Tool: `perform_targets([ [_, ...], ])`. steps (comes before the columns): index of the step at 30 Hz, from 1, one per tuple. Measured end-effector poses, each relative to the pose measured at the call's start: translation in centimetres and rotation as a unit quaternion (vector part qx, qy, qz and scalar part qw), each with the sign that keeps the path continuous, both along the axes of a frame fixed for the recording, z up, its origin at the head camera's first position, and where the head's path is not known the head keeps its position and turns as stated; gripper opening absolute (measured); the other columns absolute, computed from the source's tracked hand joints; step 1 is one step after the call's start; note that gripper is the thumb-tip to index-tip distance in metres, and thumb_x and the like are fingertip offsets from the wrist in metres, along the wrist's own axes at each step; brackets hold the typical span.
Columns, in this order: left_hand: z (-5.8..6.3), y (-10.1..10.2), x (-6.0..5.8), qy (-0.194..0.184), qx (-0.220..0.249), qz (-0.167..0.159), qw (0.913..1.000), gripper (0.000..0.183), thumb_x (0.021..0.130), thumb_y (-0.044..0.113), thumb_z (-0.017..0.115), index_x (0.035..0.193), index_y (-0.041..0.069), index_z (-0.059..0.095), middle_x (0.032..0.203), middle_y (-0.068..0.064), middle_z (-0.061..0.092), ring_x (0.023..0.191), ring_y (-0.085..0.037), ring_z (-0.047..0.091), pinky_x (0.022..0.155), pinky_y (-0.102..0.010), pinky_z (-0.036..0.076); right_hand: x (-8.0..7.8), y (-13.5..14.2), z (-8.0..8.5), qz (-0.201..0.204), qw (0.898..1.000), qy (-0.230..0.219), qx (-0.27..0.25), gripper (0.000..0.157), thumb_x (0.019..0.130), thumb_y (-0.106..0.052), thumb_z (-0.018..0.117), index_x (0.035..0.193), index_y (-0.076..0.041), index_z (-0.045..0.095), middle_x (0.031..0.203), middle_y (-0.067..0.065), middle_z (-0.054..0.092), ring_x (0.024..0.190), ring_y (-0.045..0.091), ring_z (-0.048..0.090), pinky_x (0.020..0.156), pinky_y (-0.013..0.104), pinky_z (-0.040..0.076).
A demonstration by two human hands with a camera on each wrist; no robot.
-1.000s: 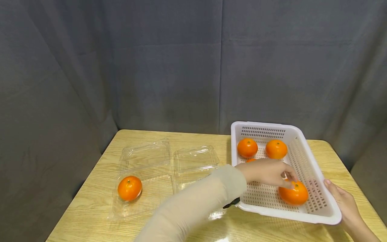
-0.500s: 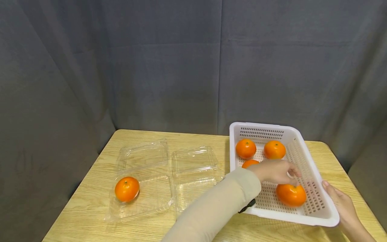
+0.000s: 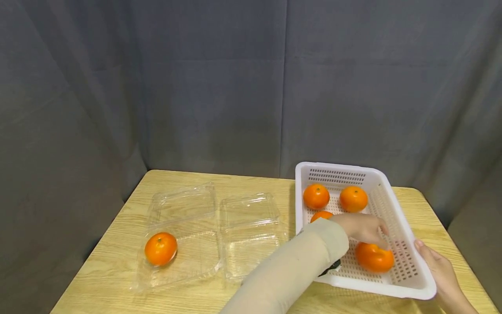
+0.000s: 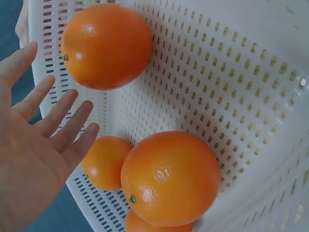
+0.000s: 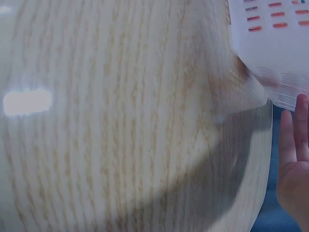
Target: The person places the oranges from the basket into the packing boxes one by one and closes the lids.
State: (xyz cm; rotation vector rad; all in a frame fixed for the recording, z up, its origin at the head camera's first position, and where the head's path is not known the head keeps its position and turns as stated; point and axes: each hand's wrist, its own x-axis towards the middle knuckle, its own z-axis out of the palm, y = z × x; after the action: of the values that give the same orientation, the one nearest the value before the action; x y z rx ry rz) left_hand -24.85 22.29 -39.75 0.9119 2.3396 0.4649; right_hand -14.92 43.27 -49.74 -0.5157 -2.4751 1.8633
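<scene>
From where I stand, no lettering, brand, number or sign can be read, neither on the white basket (image 3: 376,286) at the right hand (image 3: 440,267) nor on the clear containers (image 3: 251,223) farther from it.

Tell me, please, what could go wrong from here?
The near orange fruit could roll away: it looks round and smooth, and the left hand has its fingers spread, not closed around it. The white basket might shift if the right hand at its side moves, so the other fruits could roll. The left sleeve may knock the clear container that it passes close to.
</scene>
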Motion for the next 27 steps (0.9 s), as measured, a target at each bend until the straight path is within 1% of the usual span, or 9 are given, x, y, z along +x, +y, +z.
perform_targets([
  [4, -0.4, 0.1, 0.3, -0.014, -0.016, 0.002, 0.9998, 0.041, 0.094, 0.040, 0.066, 0.133, 0.033, 0.057, 0.127, 0.022, 0.056, 0.108, 0.005, 0.050, 0.092, -0.015, 0.036, 0.1, -0.2, -0.2, 0.004, 1.000, 0.005, 0.006, 0.032, 0.105, -0.047, 0.039, 0.079, -0.060, 0.053, 0.073, -0.023, 0.064, 0.066, 0.006, 0.066, 0.057, 0.031, 0.056],
  [7, -0.8, 0.2, 0.4, -0.030, -0.026, 0.004, 0.9992, 0.041, 0.093, 0.037, 0.068, 0.131, 0.032, 0.058, 0.126, 0.022, 0.056, 0.108, 0.005, 0.049, 0.093, -0.015, 0.036, 0.1, -0.2, -0.3, -0.002, 1.000, 0.005, 0.012, 0.031, 0.104, -0.047, 0.040, 0.078, -0.059, 0.053, 0.073, -0.023, 0.064, 0.065, 0.007, 0.066, 0.057, 0.031, 0.056],
  [10, -1.0, 0.5, 0.5, -0.042, -0.038, 0.014, 0.9983, 0.042, 0.091, 0.035, 0.072, 0.130, 0.033, 0.058, 0.124, 0.023, 0.055, 0.108, 0.005, 0.048, 0.094, -0.016, 0.036, 0.1, -0.1, -0.3, -0.006, 1.000, 0.009, 0.021, 0.032, 0.104, -0.047, 0.041, 0.077, -0.058, 0.054, 0.072, -0.023, 0.064, 0.064, 0.006, 0.066, 0.056, 0.030, 0.056],
  [12, -1.1, 0.6, 0.5, -0.034, -0.048, 0.006, 0.9982, 0.045, 0.089, 0.033, 0.074, 0.131, 0.035, 0.057, 0.126, 0.024, 0.054, 0.110, 0.006, 0.047, 0.096, -0.016, 0.035, 0.1, -0.1, -0.2, -0.006, 1.000, 0.010, 0.027, 0.032, 0.104, -0.047, 0.040, 0.078, -0.059, 0.053, 0.071, -0.023, 0.064, 0.064, 0.006, 0.066, 0.055, 0.030, 0.056],
  [14, -1.0, 0.6, 0.5, -0.024, -0.059, 0.003, 0.9979, 0.052, 0.088, 0.033, 0.076, 0.135, 0.038, 0.055, 0.131, 0.026, 0.052, 0.116, 0.007, 0.046, 0.098, -0.016, 0.034, 0.1, -0.1, -0.2, -0.004, 1.000, 0.011, 0.022, 0.033, 0.105, -0.047, 0.040, 0.078, -0.060, 0.054, 0.072, -0.023, 0.064, 0.064, 0.006, 0.066, 0.055, 0.030, 0.056],
  [18, -1.0, 0.5, 0.9, 0.005, -0.080, -0.027, 0.9964, 0.061, 0.088, 0.033, 0.077, 0.142, 0.041, 0.050, 0.138, 0.027, 0.046, 0.122, 0.009, 0.041, 0.100, -0.014, 0.031, 0.2, -0.1, -0.3, -0.002, 1.000, 0.014, 0.020, 0.034, 0.105, -0.045, 0.040, 0.078, -0.060, 0.055, 0.071, -0.022, 0.064, 0.064, 0.006, 0.066, 0.055, 0.029, 0.056],
  [20, -0.8, 0.5, 1.1, 0.018, -0.090, -0.048, 0.9946, 0.062, 0.088, 0.034, 0.075, 0.143, 0.041, 0.048, 0.139, 0.027, 0.045, 0.121, 0.010, 0.040, 0.099, -0.013, 0.029, 0.2, -0.1, -0.4, -0.001, 1.000, 0.019, 0.024, 0.035, 0.105, -0.044, 0.040, 0.078, -0.060, 0.056, 0.071, -0.022, 0.064, 0.063, 0.006, 0.066, 0.055, 0.029, 0.055],
  [22, -0.6, 0.5, 1.4, 0.027, -0.093, -0.067, 0.9931, 0.061, 0.088, 0.033, 0.075, 0.143, 0.039, 0.049, 0.137, 0.026, 0.046, 0.117, 0.009, 0.041, 0.096, -0.012, 0.029, 0.2, 0.0, -0.4, -0.002, 0.999, 0.022, 0.033, 0.035, 0.105, -0.044, 0.040, 0.077, -0.060, 0.055, 0.070, -0.022, 0.064, 0.063, 0.006, 0.065, 0.054, 0.029, 0.055],
  [27, 0.2, 0.5, 2.4, 0.037, -0.112, -0.079, 0.9898, 0.061, 0.085, 0.027, 0.079, 0.138, 0.041, 0.051, 0.127, 0.027, 0.052, 0.107, 0.008, 0.045, 0.089, -0.012, 0.031, 0.3, -0.2, -0.2, -0.002, 0.999, 0.023, 0.037, 0.035, 0.105, -0.046, 0.039, 0.077, -0.060, 0.055, 0.071, -0.023, 0.064, 0.064, 0.005, 0.065, 0.055, 0.029, 0.055],
])
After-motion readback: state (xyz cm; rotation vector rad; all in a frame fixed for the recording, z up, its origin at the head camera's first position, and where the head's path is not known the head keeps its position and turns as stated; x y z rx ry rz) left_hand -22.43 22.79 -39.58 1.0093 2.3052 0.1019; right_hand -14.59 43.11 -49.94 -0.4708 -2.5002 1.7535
